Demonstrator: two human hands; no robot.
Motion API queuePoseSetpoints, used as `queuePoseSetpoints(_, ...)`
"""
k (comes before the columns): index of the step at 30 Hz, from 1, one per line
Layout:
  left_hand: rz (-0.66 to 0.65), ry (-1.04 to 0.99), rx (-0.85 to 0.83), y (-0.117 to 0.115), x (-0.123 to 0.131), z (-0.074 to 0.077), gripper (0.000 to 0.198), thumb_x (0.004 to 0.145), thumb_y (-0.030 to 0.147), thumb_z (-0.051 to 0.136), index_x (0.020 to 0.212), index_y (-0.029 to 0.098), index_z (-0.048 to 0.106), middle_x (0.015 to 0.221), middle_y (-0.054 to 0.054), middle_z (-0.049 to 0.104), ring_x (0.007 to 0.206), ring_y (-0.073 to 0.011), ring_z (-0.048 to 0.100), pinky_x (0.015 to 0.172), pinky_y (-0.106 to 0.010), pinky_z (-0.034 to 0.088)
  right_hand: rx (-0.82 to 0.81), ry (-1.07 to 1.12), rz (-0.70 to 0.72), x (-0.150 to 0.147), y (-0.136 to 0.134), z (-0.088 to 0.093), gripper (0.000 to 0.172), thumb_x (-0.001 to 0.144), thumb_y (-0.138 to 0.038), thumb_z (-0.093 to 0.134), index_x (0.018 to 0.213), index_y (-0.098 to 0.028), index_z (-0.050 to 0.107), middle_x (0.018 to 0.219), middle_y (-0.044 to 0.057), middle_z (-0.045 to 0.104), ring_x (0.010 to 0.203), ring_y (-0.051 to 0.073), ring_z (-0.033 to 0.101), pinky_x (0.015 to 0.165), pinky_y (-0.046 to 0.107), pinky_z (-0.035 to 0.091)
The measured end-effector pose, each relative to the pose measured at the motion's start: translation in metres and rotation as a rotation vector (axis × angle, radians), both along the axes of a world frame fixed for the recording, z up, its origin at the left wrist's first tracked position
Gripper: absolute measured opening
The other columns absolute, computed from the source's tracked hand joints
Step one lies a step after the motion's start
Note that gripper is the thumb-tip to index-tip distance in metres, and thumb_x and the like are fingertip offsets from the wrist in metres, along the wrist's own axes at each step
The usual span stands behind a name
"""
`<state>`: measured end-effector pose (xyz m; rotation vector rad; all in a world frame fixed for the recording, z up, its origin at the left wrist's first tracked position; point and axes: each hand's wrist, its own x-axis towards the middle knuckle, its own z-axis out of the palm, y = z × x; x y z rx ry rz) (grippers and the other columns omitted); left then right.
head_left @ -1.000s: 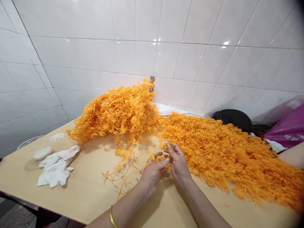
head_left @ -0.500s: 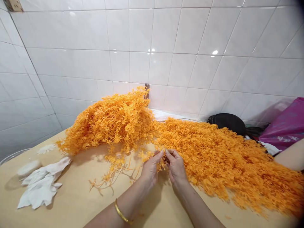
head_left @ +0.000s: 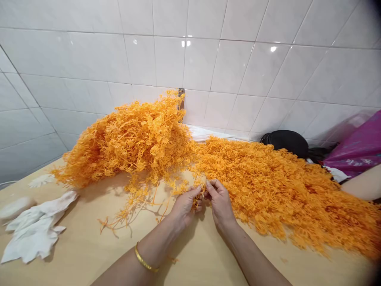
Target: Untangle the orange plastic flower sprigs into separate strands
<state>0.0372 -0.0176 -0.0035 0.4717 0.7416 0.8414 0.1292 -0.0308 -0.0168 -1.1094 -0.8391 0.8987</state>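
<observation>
My left hand (head_left: 186, 204) is closed in a pinch around a small orange plastic flower sprig (head_left: 196, 203). Close beside it, my right hand (head_left: 219, 200) pinches the same sprig between thumb and fingers. Behind and to the left rises a tall heap of orange artificial flower sprays (head_left: 127, 143), and some loose stems trail from it over the table toward my left wrist. A lower, wider pile of orange flower pieces (head_left: 279, 190) spreads to the right of my right hand. The fingers partly hide what lies between them.
Crumpled white cloth (head_left: 37, 228) and a pale rounded object (head_left: 16, 208) lie on the table (head_left: 119, 260) at left, near a white flower-like piece (head_left: 41, 180). A black pouch (head_left: 285, 143) and purple bag (head_left: 354, 147) stand at back right. Another person's arm (head_left: 361, 182) shows there. Tiled wall (head_left: 226, 59) behind.
The view has tilted down and shifted slightly. My hands stay close together on the sprig, with the left fingers slightly rearranged. The piles look the same.
</observation>
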Motion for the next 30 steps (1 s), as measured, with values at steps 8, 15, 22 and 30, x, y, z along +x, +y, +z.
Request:
queuePoseSetpoints(8, 0.105, 0.053, 0.022, 0.001, -0.005, 0.002, 0.011, 0.072, 0.012, 0.054, 0.064, 0.014, 0.047, 0.048, 0.004, 0.046, 0.037, -0.0039, 0.039, 0.037, -0.016, 0.025, 0.002, 0.066, 0.202, -0.009, -0.006, 0.002, 0.024, 0.071, -0.041, 0.059, 0.077, -0.019, 0.054, 0.066, -0.002, 0.054, 0.054, 0.01, 0.049, 0.051, 0.023, 0.041)
queuePoseSetpoints(15, -0.046, 0.035, 0.072, 0.003, -0.007, -0.002, 0.015, 0.076, 0.013, 0.048, 0.061, 0.013, 0.045, 0.047, 0.002, 0.048, 0.031, -0.0014, 0.032, 0.034, -0.015, 0.017, -0.027, 0.048, 0.171, -0.003, -0.005, -0.001, 0.026, 0.072, -0.04, 0.059, 0.064, -0.018, 0.049, 0.045, -0.005, 0.047, 0.041, 0.008, 0.044, 0.042, 0.021, 0.035)
queuePoseSetpoints(22, -0.016, -0.032, 0.109, 0.003, -0.008, -0.005, 0.015, 0.076, 0.016, 0.048, 0.062, 0.013, 0.045, 0.047, 0.004, 0.045, 0.032, -0.0008, 0.03, 0.034, -0.014, 0.017, -0.046, -0.013, 0.283, -0.001, -0.005, -0.003, 0.026, 0.074, -0.041, 0.056, 0.065, -0.017, 0.052, 0.054, -0.003, 0.053, 0.047, 0.009, 0.047, 0.048, 0.022, 0.039)
queuePoseSetpoints(30, -0.127, -0.126, 0.068, 0.006, -0.012, 0.006, 0.012, 0.077, 0.012, 0.046, 0.065, 0.011, 0.047, 0.045, 0.005, 0.041, 0.03, 0.0007, 0.019, 0.031, -0.012, 0.011, -0.022, 0.251, 0.118, -0.014, -0.008, 0.004, 0.026, 0.063, -0.038, 0.067, 0.057, -0.017, 0.052, 0.051, -0.004, 0.053, 0.047, 0.009, 0.047, 0.048, 0.021, 0.04)
